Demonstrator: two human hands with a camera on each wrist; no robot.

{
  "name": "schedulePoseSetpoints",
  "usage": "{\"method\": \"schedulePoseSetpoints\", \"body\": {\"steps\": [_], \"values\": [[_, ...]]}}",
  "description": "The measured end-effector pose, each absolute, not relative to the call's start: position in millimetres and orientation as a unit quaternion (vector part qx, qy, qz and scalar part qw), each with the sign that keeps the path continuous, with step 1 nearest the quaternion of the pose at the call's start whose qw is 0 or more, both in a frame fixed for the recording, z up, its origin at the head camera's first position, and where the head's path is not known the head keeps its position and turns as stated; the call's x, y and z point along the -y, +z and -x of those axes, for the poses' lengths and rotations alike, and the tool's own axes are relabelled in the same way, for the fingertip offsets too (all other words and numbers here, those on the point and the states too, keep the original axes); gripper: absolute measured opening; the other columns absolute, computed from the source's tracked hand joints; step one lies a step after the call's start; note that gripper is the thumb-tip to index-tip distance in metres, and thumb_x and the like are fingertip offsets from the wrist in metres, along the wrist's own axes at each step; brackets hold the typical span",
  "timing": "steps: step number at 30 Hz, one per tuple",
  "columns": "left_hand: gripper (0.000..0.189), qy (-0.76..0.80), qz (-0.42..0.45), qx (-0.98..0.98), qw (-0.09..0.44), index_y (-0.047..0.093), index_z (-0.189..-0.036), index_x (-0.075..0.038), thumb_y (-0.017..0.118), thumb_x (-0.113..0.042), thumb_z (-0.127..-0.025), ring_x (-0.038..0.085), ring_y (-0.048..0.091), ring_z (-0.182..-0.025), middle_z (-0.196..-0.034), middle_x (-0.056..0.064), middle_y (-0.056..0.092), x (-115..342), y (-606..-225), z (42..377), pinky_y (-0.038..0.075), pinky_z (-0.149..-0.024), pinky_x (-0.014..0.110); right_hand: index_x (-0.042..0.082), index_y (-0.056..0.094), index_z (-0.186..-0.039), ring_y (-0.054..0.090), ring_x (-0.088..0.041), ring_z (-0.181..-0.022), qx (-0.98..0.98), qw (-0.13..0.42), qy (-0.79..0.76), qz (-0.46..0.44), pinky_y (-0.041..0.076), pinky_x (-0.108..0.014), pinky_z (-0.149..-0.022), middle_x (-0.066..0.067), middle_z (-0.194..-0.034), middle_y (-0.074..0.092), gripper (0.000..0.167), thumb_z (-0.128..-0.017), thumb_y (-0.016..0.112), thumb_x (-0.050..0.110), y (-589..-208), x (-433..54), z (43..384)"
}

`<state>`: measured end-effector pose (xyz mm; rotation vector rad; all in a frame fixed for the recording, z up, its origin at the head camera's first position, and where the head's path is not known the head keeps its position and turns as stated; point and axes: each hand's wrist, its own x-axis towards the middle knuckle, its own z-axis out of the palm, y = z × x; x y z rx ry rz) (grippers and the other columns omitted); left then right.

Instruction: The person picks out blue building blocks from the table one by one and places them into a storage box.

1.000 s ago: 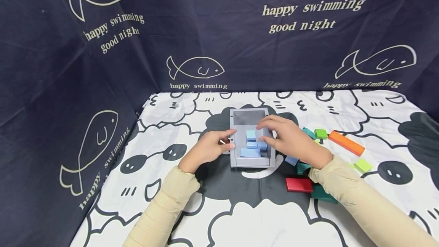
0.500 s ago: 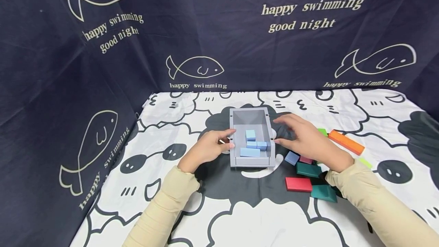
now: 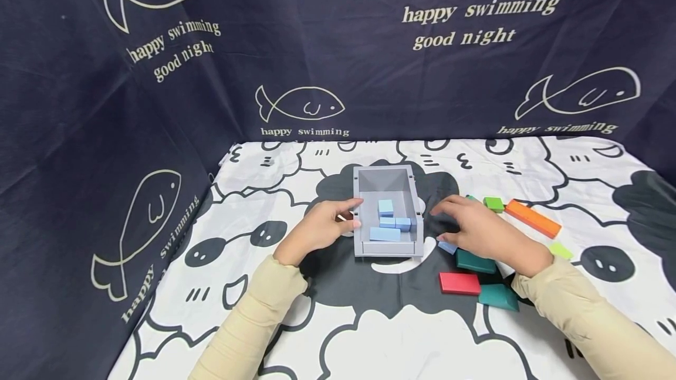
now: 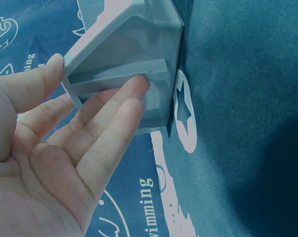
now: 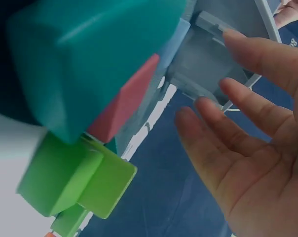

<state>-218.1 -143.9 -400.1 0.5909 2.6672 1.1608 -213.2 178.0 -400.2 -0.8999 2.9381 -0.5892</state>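
A grey plastic bin (image 3: 388, 249) stands mid-table in the head view, with several light-blue blocks (image 3: 385, 234) inside. My left hand (image 3: 321, 228) touches the bin's left side. In the left wrist view its thumb is at the bin's edge, while the nearly straight fingers (image 4: 112, 131) lie along the outer wall. My right hand (image 3: 467, 228) is off the bin's right side with nothing in it, fingers spread. Its thumb tip is right by a blue block (image 3: 447, 247) on the cloth. Part of the block pile is hidden behind this hand.
Right of the bin lie dark green blocks (image 3: 475, 261), a red block (image 3: 460, 283), an orange block (image 3: 533, 219) and bright green ones (image 3: 493, 204). A lime block (image 3: 561, 250) lies farther right. Dark fabric (image 3: 338, 46) with fish drawings hangs behind the table and to its left.
My right hand has drawn back from over the bin to the right, toward the loose blocks. My left hand and the bin have stayed in place.
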Motion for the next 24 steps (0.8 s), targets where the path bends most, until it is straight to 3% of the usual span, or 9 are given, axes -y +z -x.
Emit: {"method": "schedulePoseSetpoints", "body": {"steps": [13, 24], "values": [[0.049, 0.387, -0.198, -0.896, 0.088, 0.057, -0.142, -0.012, 0.069, -0.016, -0.095, 0.01, 0.063, -0.076, -0.101, 0.008, 0.071, 144.3, -400.5, 218.2, 0.048, -0.063, 0.024, 0.005, 0.071, -0.107, 0.062, -0.025, -0.092, -0.933, -0.011, -0.19, 0.304, 0.052, -0.044, -0.08, -0.007, -0.104, 0.065, 0.032, -0.077, 0.082, 0.006, -416.1, -184.7, 213.9], [0.049, 0.388, -0.198, -0.896, 0.089, 0.057, -0.142, -0.012, 0.069, -0.016, -0.095, 0.014, 0.064, -0.078, -0.101, 0.009, 0.071, 144.6, -401.6, 219.2, 0.048, -0.063, 0.025, 0.011, 0.074, -0.091, 0.055, -0.014, -0.077, -0.932, 0.0, -0.196, 0.304, 0.049, -0.035, -0.069, 0.002, -0.088, 0.063, 0.013, -0.08, 0.081, 0.009, -418.9, -183.5, 212.1]]}}
